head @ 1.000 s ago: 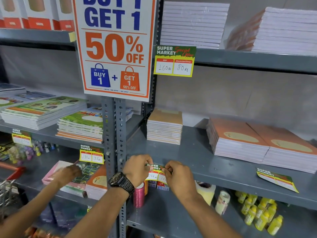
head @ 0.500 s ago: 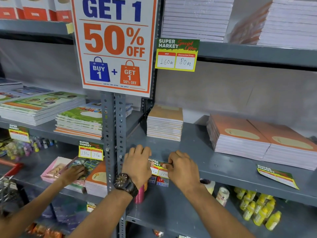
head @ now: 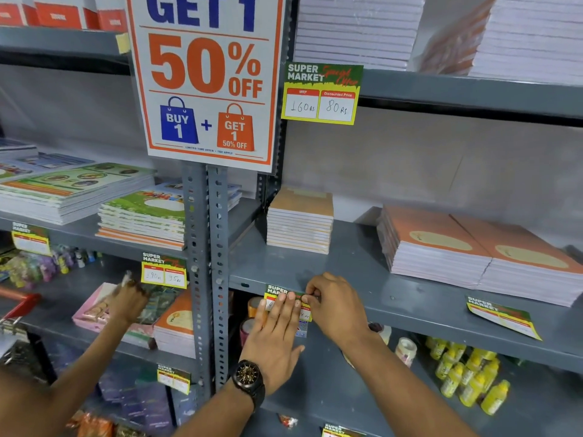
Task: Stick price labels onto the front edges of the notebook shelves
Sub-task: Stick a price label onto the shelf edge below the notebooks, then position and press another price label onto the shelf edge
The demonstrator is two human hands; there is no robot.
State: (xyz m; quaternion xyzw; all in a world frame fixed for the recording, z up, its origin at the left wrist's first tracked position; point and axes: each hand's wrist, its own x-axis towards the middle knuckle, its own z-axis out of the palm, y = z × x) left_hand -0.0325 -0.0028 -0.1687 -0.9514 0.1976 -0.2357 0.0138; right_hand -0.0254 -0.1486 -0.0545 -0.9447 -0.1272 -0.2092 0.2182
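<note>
**Label pressed to shelf edge**

Price label (head: 285, 294) sits on front edge of the grey notebook shelf (head: 410, 305), just right of the upright post (head: 205, 263). Green top w/ white "SUPER MARKET", yellow border, red-and-white price boxes, mostly covered. Left hand (head: 273, 335), watch (head: 249, 378) on wrist, lies flat, fingers together & straight over it. Right hand (head: 336, 305) pinches the label's right end w/ curled fingertips.

Both hands press a price label (head: 285, 294) onto the shelf edge (head: 410, 305).
</note>
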